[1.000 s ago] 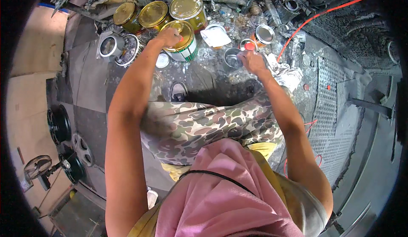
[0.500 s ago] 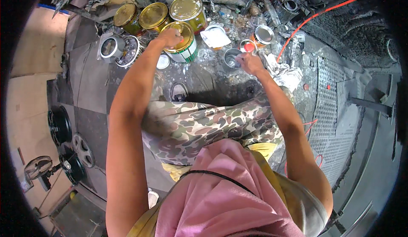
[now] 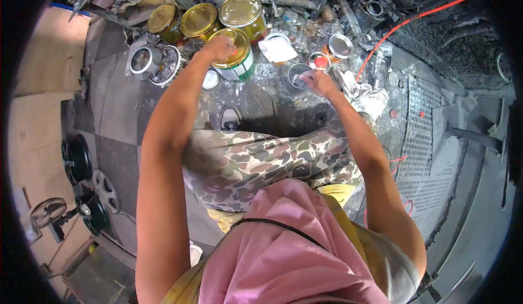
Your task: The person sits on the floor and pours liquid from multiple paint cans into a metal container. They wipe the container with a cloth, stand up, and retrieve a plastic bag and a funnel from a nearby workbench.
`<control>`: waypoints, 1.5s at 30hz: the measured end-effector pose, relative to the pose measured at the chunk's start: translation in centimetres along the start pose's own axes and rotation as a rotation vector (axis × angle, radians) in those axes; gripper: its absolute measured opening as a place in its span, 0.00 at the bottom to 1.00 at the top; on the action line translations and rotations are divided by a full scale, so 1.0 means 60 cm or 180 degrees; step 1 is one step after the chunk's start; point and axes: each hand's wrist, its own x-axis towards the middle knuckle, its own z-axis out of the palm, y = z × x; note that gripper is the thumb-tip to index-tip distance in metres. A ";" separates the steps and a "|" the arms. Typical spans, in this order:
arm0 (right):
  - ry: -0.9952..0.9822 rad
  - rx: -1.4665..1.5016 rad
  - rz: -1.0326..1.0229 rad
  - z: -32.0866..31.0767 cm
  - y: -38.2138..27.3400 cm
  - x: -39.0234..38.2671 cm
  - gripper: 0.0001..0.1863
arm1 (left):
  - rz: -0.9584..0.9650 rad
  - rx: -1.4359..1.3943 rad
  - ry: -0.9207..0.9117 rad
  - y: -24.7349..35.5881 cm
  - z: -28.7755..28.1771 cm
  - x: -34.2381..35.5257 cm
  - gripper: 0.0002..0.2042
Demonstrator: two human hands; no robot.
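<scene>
My left hand point(image 3: 220, 49) rests on the gold lid of a green-and-white paint can point(image 3: 239, 69). Its fingers are curled closed; whatever they may hold is hidden. At the near right rim of an open grey metal cup point(image 3: 292, 77), my right hand point(image 3: 321, 83) is closed, with thumb and fingers pinching the rim. The cup is tilted slightly, and its inside looks pale. Just behind that hand stands a small tin point(image 3: 312, 58) with a red patch inside. Behind it is an orange-sided can point(image 3: 339, 46) with a grey top.
Gold-lidded cans point(image 3: 240, 10) line the back left. A white sheet point(image 3: 278, 48) covers a container between the hands. Crumpled white cloth point(image 3: 368, 98) lies right of my right hand, near an orange hose point(image 3: 403, 20). A littered tub point(image 3: 166, 67) stands left.
The metal cup has tipped a little and my right hand has shifted slightly at its rim. My left hand stays on the can lid.
</scene>
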 end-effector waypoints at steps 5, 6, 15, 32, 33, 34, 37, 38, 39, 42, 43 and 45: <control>0.0110 -0.0773 0.0127 -0.019 -0.038 -0.011 0.20 | 0.0593 0.1068 0.0551 0.054 0.022 0.004 0.12; 0.0168 -0.0397 0.0065 -0.013 -0.028 -0.013 0.20 | 0.0674 0.1427 0.0409 0.085 0.028 0.008 0.12; 0.0261 -0.0186 -0.0008 -0.024 -0.039 -0.045 0.20 | 0.0611 0.2777 -0.0602 0.179 0.078 0.002 0.25; 0.1090 0.1260 -0.0145 -0.208 -0.053 -0.143 0.15 | 0.0519 0.1609 -0.0237 0.210 0.082 0.057 0.18; 0.1025 0.1304 0.0034 -0.219 -0.058 -0.148 0.17 | 0.0500 0.1614 -0.0237 0.201 0.081 0.057 0.18; 0.0931 0.1326 0.0111 -0.223 -0.062 -0.147 0.16 | 0.0732 0.1644 -0.0246 0.178 0.078 0.064 0.17; 0.0882 0.1239 -0.0006 -0.183 -0.041 -0.132 0.14 | 0.0944 0.1541 -0.0055 0.159 0.052 0.089 0.17; 0.1048 0.1157 -0.0322 -0.165 -0.029 -0.126 0.14 | 0.0917 0.1398 0.0135 0.164 0.044 0.091 0.17; 0.1055 0.1159 -0.0309 -0.147 -0.016 -0.124 0.14 | 0.0930 0.1402 0.0127 0.165 0.032 0.091 0.17; 0.0943 0.0656 -0.0165 -0.120 -0.020 -0.115 0.15 | 0.0996 0.0652 0.0635 0.154 -0.014 0.074 0.19; 0.0905 0.0662 -0.0195 -0.110 -0.015 -0.108 0.15 | 0.0909 0.0184 0.0842 0.141 -0.027 0.070 0.19; 0.0641 0.0848 -0.0035 -0.098 0.001 -0.087 0.15 | 0.0749 -0.0299 0.1071 0.120 -0.047 0.072 0.20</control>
